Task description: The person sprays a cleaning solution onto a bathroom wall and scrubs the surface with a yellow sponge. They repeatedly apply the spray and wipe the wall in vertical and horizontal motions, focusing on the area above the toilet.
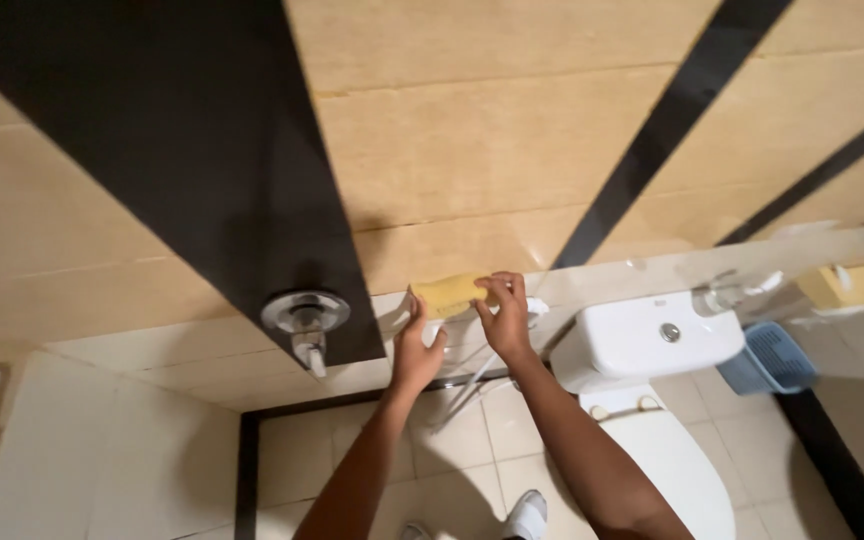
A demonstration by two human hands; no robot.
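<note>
Both hands are gripping a yellow sponge (449, 293) against the glass shower wall, the left hand (415, 345) clamped on its lower edge, the right hand (505, 312) pinching its end, steadying it flat beside the toilet (652, 345)

A flat yellow sponge (449, 293), rectangular with a slightly rough, pale face, lies lengthwise and a little tilted against the glossy beige wall tile just right of the dark vertical stripe, its left end and right end each pinched between fingertips.
</note>
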